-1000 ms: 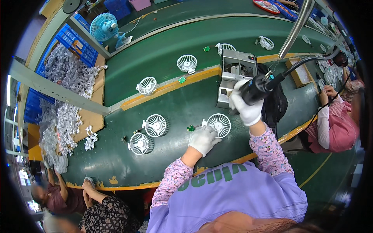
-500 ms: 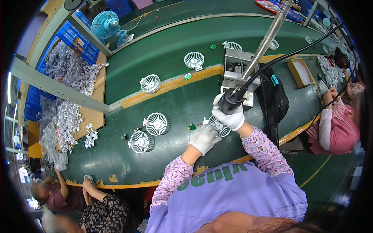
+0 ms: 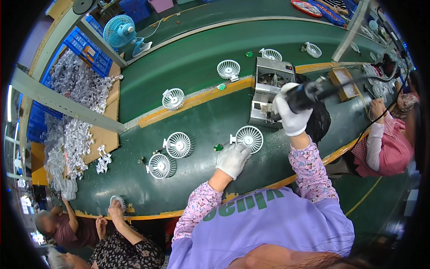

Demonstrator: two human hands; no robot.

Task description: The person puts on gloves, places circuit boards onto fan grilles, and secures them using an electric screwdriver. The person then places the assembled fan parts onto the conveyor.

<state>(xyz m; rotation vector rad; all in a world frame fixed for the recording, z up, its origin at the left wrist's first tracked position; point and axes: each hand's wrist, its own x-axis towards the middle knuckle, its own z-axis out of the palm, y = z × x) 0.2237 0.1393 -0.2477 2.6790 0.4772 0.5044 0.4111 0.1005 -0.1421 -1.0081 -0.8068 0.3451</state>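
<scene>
Currently the right hand [image 3: 293, 117], in a white glove, is wrapped around a black electric screwdriver [image 3: 301, 96], which it holds up and tilted beside a metal machine [image 3: 265, 96]; I cannot tell whether the tool's tip touches it. The left hand [image 3: 234, 161], gloved too, lies with its fingers on the lower left edge of a round white fan housing [image 3: 249, 139], though whether they pinch it or only rest there I cannot tell. That housing is on the green tabletop [image 3: 210, 116], in front of the person and to the left of the screwdriver, its small mount pointing left toward a little green circuit board [image 3: 218, 147] just beside it.

Farther left on the same surface lie 2 more housings, an upper [image 3: 178, 145] and a lower [image 3: 159, 166], close together. Beyond the yellow-edged strip, 4 others are spread along a green belt [image 3: 188, 58], with 2 green boards among them. A black bag [image 3: 320, 123] sits to the right of the machine, and past it an open carton [image 3: 347, 87]. At far left, pale plastic parts [image 3: 78, 139] are heaped beside cardboard [image 3: 112, 116]. Nearer, at the lower left, a co-worker's hand [image 3: 117, 210] touches another round part [image 3: 117, 200] at the edge.
</scene>
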